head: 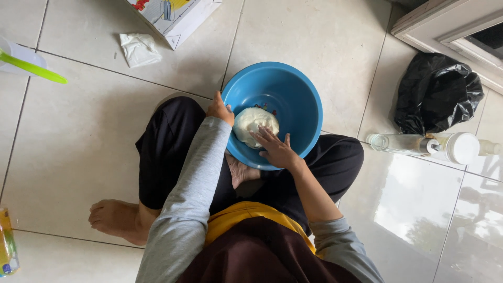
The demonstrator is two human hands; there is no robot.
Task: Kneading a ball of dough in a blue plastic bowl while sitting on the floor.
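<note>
Left hand [219, 109] grip on blue bowl [293, 94] rim, right hand [275, 148] partly covering dough [251, 121]

Tiled floor [78, 141], blue bowl [293, 94], black bag [435, 94]

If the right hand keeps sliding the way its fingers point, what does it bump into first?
The right hand points up-left onto the white dough, which its fingertips seem to touch already. Beyond that comes the blue bowl's inner wall.

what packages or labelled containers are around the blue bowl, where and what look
Cardboard box: top edge, left of centre; white with red, yellow, blue print.
Packet: far left edge, low; yellow-green.
Clear bottle: lying right of the bowl.
White container: beside that bottle, round.
Black bag: upper right, crumpled.
</note>
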